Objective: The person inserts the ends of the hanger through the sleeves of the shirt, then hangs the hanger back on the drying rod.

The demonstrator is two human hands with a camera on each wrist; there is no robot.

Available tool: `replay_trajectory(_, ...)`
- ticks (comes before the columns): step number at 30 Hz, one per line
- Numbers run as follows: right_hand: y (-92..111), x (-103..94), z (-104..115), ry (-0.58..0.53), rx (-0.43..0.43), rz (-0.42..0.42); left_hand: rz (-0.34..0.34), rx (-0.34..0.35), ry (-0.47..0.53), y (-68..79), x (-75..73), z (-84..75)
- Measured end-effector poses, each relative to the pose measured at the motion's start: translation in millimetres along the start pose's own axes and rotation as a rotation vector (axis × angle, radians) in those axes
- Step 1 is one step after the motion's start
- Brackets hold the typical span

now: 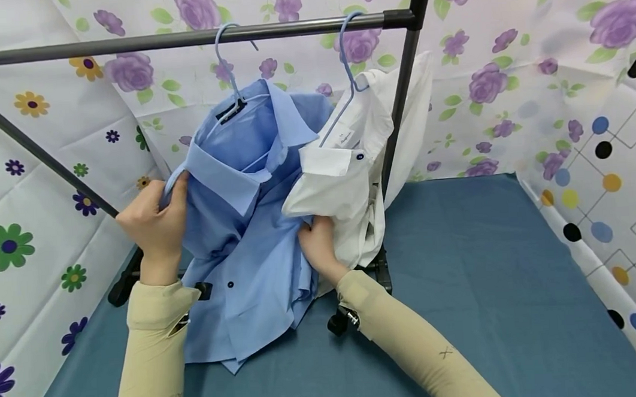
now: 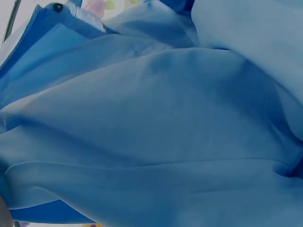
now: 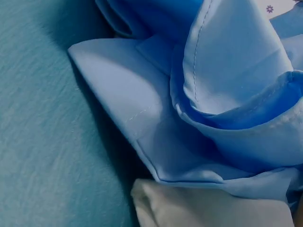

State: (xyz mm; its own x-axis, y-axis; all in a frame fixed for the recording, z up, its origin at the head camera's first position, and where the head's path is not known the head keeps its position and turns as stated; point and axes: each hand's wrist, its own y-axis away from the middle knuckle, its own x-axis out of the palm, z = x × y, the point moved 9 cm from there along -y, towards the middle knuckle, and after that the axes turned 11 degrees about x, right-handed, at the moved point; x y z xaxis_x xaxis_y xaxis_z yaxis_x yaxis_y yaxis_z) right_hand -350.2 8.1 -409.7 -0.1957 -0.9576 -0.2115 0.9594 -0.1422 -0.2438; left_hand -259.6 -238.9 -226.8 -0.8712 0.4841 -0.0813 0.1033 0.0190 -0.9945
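Note:
A blue shirt (image 1: 245, 250) hangs by a light-blue hanger (image 1: 229, 65) on the dark rail. My left hand (image 1: 157, 222) pinches the shirt's shoulder beside the collar, between thumb and fingers. Lower on the other side, my right hand (image 1: 319, 246) grips the blue shirt's side edge; its fingertips are partly hidden by cloth. Just right of it, a white shirt (image 1: 345, 203) hangs crookedly from a second hanger (image 1: 347, 59), its sleeve above the right hand. Blue cloth (image 2: 156, 109) fills the left wrist view. Folded blue cloth (image 3: 227, 109) lies over white cloth (image 3: 208, 205) in the right wrist view.
The black rack's rail (image 1: 142, 44) runs across the top, with a slanting post (image 1: 406, 80) at the right. A blue-green cloth (image 1: 479, 286) covers the surface below. Flowered sheets (image 1: 487, 123) hang behind and at the sides.

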Motion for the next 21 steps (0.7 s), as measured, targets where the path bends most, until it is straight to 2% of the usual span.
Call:
replay_trajectory(5, 0.6, 7.7, -6.6, 0.110, 0.048, 0.064, 0.057, -0.002, -0.003, 6.7, 7.0, -8.9)
replay_trajectory(11, 7.3, 24.8, -10.3, 0.269, 0.064, 0.222, 0.180, -0.048, 0.046, 18.9, 17.3, -15.8)
replay_trajectory(15, 14.0, 33.0, -11.7, 0.283, 0.067, 0.305, 0.229, -0.068, 0.125, 24.9, 20.7, -27.7)
replay_trajectory(21, 17.0, 33.6, -11.2, 0.271, 0.050, 0.344, 0.277, -0.103, 0.189, 29.9, 19.6, -45.5)
